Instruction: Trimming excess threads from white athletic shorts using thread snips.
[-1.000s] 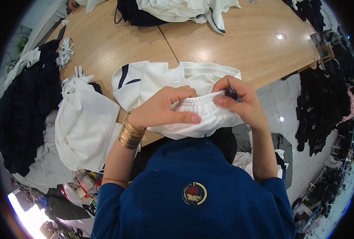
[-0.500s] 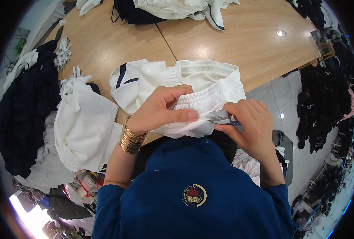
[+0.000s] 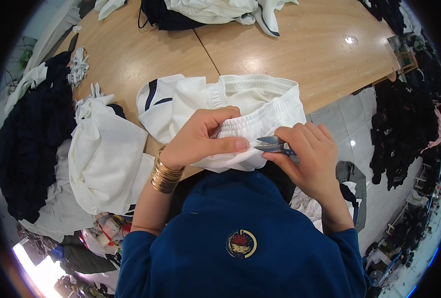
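Both hands work at the table edge: left hand [image 3: 205, 141] pinches the white shorts [image 3: 260, 107] at the waistband, right hand [image 3: 307, 154] grips small snips [image 3: 272, 145] just beside that pinch. Trimming seems underway; next needs careful blade placement.

Soft matt white cloth shorts [image 3: 260, 107] lie on a smooth, glossy wooden table [image 3: 300, 49], beside shiny metal snips [image 3: 272, 145].

Folded white garments [image 3: 106, 159], dark clothes [image 3: 26, 144]

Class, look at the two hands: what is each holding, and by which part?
The left hand pinches the white shorts at the elastic waistband. The right hand grips small thread snips by the handle, blades pointing left.
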{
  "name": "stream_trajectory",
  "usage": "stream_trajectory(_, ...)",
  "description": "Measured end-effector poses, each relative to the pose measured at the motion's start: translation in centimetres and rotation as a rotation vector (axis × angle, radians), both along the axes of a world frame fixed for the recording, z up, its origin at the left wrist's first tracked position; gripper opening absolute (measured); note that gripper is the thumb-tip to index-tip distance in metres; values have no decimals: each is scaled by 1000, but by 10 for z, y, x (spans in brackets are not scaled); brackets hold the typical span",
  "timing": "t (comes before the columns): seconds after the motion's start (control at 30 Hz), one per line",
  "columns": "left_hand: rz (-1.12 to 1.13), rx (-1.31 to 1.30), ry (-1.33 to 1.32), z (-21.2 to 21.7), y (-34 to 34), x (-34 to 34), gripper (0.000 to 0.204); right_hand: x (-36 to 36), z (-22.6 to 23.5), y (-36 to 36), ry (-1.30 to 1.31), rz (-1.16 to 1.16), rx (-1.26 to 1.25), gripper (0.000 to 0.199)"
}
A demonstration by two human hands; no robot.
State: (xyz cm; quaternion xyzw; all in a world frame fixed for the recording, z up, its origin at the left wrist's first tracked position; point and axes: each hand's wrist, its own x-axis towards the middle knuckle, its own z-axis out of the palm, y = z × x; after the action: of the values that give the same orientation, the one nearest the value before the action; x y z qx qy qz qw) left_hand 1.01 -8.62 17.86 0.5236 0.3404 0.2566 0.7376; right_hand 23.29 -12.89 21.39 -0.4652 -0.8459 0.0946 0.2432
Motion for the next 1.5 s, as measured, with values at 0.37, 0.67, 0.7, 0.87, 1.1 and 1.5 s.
stream_trajectory(0.37, 28, -45, -55, -2, -1, 2, 40, 5, -3, 0, 144, 9, -120, 28)
stream_trajectory(0.67, 67, -136, -105, -1, -5, 5, 45, 1, -3, 0, 41, 23, -27, 26)
stream_trajectory(0.7, 72, -144, -113, -1, -5, 5, 45, 1, -3, -1, 37, 20, -26, 26)
stream_trajectory(0.87, 20, -73, -184, -9, -3, 4, 38, -2, -2, 0, 29, 18, -14, 25)
stream_trajectory(1.1, 37, -96, -101, -5, -4, 1, 41, 6, -6, 3, 176, -18, -108, 25)
stream_trajectory(1.5, -326, 750, 338, 31, -3, 8, 29, 66, -7, 4, 434, 230, -969, 28)
